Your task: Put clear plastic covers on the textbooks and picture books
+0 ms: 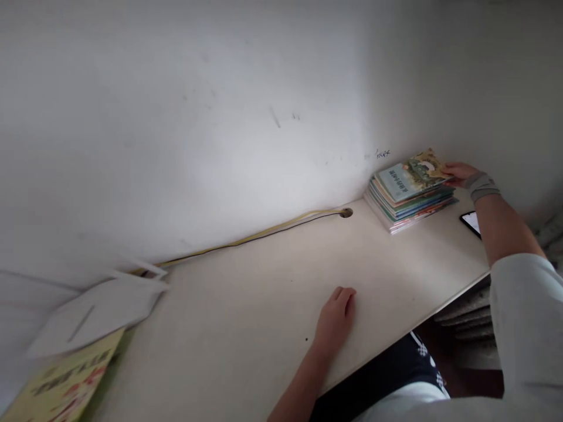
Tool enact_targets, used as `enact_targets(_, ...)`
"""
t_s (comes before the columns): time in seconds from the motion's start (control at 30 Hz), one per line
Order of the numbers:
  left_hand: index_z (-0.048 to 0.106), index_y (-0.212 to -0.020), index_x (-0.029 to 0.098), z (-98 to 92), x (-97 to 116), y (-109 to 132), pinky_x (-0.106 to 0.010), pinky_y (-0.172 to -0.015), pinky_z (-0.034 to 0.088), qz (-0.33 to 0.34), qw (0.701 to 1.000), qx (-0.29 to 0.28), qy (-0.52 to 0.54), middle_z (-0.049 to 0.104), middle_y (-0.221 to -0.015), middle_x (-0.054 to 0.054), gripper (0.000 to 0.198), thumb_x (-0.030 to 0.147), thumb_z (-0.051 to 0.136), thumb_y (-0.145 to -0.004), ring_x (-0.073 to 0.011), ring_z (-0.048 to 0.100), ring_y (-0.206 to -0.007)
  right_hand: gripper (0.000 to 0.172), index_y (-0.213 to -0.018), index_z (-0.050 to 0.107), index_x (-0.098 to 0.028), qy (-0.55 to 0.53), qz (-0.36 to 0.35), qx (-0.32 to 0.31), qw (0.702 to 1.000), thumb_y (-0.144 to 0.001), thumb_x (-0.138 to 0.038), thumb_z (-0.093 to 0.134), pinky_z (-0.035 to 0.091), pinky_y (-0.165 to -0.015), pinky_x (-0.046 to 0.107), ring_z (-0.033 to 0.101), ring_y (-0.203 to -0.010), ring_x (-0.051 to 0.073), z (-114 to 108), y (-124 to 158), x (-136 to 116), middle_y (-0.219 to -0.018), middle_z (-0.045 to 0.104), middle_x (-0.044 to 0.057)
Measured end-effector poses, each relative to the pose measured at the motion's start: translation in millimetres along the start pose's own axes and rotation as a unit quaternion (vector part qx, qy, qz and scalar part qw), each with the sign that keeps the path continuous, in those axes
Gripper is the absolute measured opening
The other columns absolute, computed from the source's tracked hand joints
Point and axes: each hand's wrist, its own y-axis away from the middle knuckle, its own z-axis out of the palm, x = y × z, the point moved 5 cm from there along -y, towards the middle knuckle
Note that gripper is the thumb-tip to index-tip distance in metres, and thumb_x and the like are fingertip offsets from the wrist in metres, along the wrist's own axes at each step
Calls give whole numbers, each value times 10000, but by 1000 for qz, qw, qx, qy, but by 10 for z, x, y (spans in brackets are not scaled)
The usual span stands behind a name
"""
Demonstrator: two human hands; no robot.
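Note:
A stack of thin books point(391, 208) stands at the right end of the white desk, against the wall. The top book point(411, 176) has an illustrated cover in blue, green and tan. My right hand point(460, 173) grips its far right corner, thumb on the cover, with the book still lying on or just above the pile; I cannot tell which. On the desktop rests my left hand point(336, 316), fingers curled in and nothing visible in them. A phone point(471, 223) with a lit screen lies under my right forearm, partly hidden by it.
Yellow and black cables point(264, 230) run along the wall to a round hole point(346, 213) in the desk point(229, 328). At the left are a white object with straps point(101, 305), blurred, and a yellow-green book point(65, 381). The desk's front edge borders my lap.

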Motion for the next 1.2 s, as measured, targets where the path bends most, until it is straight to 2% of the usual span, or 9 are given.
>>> enact_targets(0.17, 570, -901, 209, 30, -27, -3, -301, -754, 460, -9, 1000, 0, -10, 601, -895, -48, 201, 210, 371, -873, -164, 587, -818, 304, -1148, 543, -131, 118, 74, -55, 989, -930, -325, 457, 496, -822, 374, 589, -953, 160, 253, -294, 161, -1131, 571, 86)
enact_targets(0.3, 573, -917, 208, 45, -41, -6, -299, -756, 461, -4, 1000, 4, -13, 603, -907, -50, 208, 198, 370, -869, -165, 587, -827, 339, -1175, 533, -115, 196, 47, -13, 979, -944, -333, 414, 477, -862, 394, 567, -1017, 184, 358, -309, 169, -1171, 549, 108)
enact_targets(0.4, 574, -903, 210, 39, -30, -17, -296, -761, 459, -1, 1000, 8, -11, 603, -912, -49, 200, 192, 378, -864, -165, 586, -832, 377, -1210, 501, -31, 230, 19, 43, 972, -921, -267, 444, 374, -938, 452, 470, -1157, 270, 406, -179, 116, -1234, 488, 222)
enact_targets(0.57, 586, -891, 207, 30, 12, -40, -303, -763, 454, -4, 1000, 17, -1, 606, -895, -51, 209, 164, 385, -854, -168, 577, -824, 434, -1296, 420, -86, 294, -165, 161, 928, -875, -192, 438, 233, -989, 482, 286, -1270, 309, 626, 276, -231, -1373, 347, 239)
enact_targets(0.67, 607, -868, 190, 40, 36, -37, -301, -764, 455, 2, 999, 27, 17, 610, -878, -55, 217, 140, 397, -839, -163, 574, -808, 407, -1272, 450, -115, 305, -316, 159, 884, -883, -220, 399, 231, -1014, 427, 288, -1270, 265, 1090, 782, -417, -1376, 373, 204)
enact_targets(0.83, 651, -855, 181, -15, 63, -82, -250, -730, 466, 55, 998, -10, 37, 646, -834, -39, 212, 102, 463, -797, -135, 593, -767, 440, -1273, 477, -147, 325, -412, -50, 850, -884, -343, 417, 231, -1055, 451, 300, -1314, 264, 2238, 1769, -312, -1406, 385, 168)
enact_targets(1.0, 648, -945, 175, -460, -281, -209, -231, -789, 469, 20, 999, -18, -38, 673, -918, -32, 190, 165, 493, -836, -113, 611, -826, 482, -1316, 448, -160, 353, -395, -192, 826, -914, -400, 338, 266, -1039, 490, 314, -1327, 267, 2876, 2239, -114, -1431, 378, 156)
enact_targets(1.1, 605, -1079, 172, -944, -734, -186, -302, -981, 381, -61, 992, 36, -102, 607, -1172, -83, 264, 185, 515, -831, -167, 532, -1115, 463, -1303, 469, -186, 354, -413, -196, 816, -929, -400, 299, 264, -1042, 504, 341, -1315, 253, 2932, 2230, -65, -1421, 404, 131)
enact_targets(1.2, 444, -1284, 80, -1372, -1239, -34, -477, -1088, 203, -179, 965, 100, -164, 362, -1419, -220, 455, 225, 474, -854, -301, 268, -1353, 459, -1292, 483, -189, 349, -428, -181, 814, -928, -404, 305, 289, -1030, 502, 369, -1299, 252, 2925, 2163, -10, -1411, 418, 130)
